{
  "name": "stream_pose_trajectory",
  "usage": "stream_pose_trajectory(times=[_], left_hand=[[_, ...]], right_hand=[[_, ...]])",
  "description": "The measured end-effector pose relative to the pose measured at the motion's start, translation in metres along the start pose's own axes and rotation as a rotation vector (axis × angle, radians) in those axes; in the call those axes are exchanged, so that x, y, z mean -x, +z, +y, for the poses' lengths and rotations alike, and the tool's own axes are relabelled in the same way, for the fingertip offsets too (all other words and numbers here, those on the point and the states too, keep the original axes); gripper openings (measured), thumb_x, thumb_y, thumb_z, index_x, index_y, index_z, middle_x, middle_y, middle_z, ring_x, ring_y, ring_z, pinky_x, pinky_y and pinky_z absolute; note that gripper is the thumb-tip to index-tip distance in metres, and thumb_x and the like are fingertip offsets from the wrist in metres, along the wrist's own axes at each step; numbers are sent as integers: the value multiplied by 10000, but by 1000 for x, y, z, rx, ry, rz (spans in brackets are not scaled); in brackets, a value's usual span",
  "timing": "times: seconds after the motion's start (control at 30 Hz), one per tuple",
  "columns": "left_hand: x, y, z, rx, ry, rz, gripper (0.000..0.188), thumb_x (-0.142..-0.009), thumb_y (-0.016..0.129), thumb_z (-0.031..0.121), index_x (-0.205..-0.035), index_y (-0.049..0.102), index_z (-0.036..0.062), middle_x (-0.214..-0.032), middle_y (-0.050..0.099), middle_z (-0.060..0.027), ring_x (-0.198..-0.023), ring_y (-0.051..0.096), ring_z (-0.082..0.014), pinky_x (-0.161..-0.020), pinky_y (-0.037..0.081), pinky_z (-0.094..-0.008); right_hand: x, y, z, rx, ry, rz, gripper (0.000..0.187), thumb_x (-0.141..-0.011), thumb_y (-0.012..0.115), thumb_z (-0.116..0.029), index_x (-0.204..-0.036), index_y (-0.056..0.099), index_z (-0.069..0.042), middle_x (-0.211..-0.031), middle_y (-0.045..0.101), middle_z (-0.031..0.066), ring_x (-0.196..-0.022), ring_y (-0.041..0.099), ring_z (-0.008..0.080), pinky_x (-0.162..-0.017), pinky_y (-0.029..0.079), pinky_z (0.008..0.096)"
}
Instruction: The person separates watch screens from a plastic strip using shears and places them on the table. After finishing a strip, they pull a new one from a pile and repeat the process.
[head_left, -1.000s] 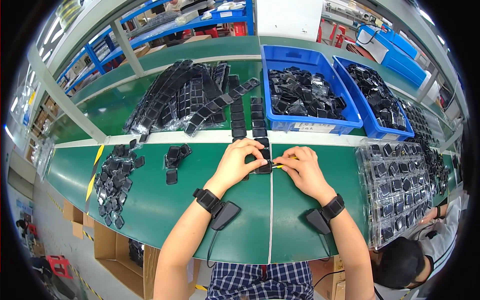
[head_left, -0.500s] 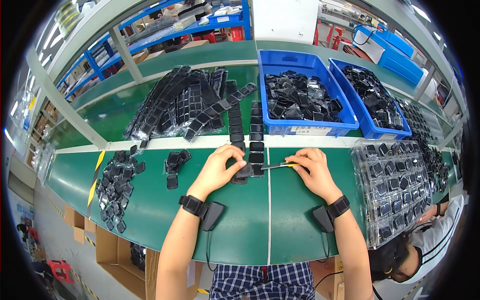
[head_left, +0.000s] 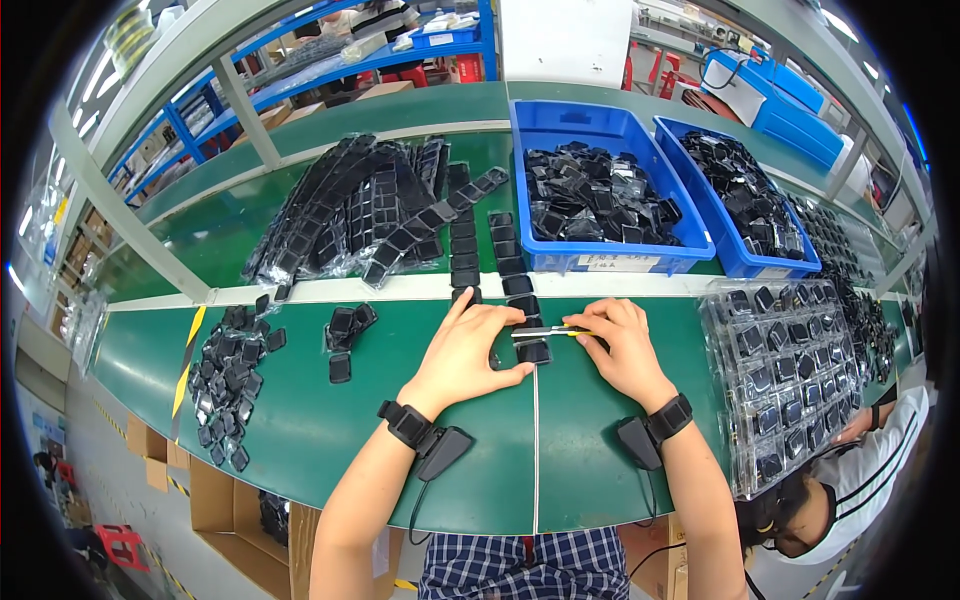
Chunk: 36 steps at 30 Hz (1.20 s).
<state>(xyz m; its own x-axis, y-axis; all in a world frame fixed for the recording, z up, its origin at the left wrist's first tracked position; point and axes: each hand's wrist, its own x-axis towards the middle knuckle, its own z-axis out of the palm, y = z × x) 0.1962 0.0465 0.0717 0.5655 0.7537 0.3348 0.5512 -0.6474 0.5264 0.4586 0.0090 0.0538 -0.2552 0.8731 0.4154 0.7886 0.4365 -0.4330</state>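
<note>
My right hand (head_left: 627, 345) is closed on a slim utility knife (head_left: 548, 330) with a yellow handle and a long grey blade. The blade lies across the near part of a strip of black square pieces (head_left: 511, 266) in clear plastic. My left hand (head_left: 462, 348) is open beside that strip, fingers spread. Its index fingertip and thumb tip are close to the strip's left edge, on either side of the blade. A second strip (head_left: 463, 243) runs to the left and passes partly under my left hand. One end square (head_left: 533, 352) shows on the near side of the blade.
Loose black squares (head_left: 228, 375) lie in a pile at left, with a smaller cluster (head_left: 345, 330) nearby. More strips (head_left: 345, 215) are heaped behind. Two blue bins (head_left: 620, 255) of squares stand far right. Clear trays (head_left: 790, 370) hold squares near a co-worker (head_left: 860, 480).
My left hand has let go of a square piece and spread beside the right strip. The knife has moved left across that strip, whose near end has shifted right.
</note>
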Motion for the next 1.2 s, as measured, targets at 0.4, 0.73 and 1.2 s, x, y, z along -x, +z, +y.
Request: stream_pose_trajectory(times=[0.4, 0.73, 1.2], left_hand=[[-1, 12, -19, 130, 18, 92, 136, -856, 808, 183, -935, 748, 89, -1020, 733, -38, -1007, 659, -239, -992, 478, -396], [-3, 14, -24, 179, -20, 95, 150, -845, 819, 165, -923, 748, 59, -1011, 731, -45, -1012, 662, -234, -935, 513, -377], [14, -20, -13, -17, 43, 107, 340, -806, 824, 250, -1083, 718, 84, -1261, 673, -102, -1206, 607, -308, -1132, 387, -439]], right_hand=[[-1, 2, -9, -88, -102, -115, 245, -891, 738, -91, -1112, 785, -185, -1044, 622, -1, -1079, 567, 212, -1112, 328, 457], [-2, -15, 2, -61, -40, -247, 257, -916, 712, -81, -1117, 781, -224, -1061, 620, -29, -1133, 573, 188, -1228, 188, 559], [5, -9, 10, 8, 61, -40, 272, -914, 708, -83, -1158, 765, -190, -1083, 617, 0, -1139, 576, 211, -1201, 228, 543]])
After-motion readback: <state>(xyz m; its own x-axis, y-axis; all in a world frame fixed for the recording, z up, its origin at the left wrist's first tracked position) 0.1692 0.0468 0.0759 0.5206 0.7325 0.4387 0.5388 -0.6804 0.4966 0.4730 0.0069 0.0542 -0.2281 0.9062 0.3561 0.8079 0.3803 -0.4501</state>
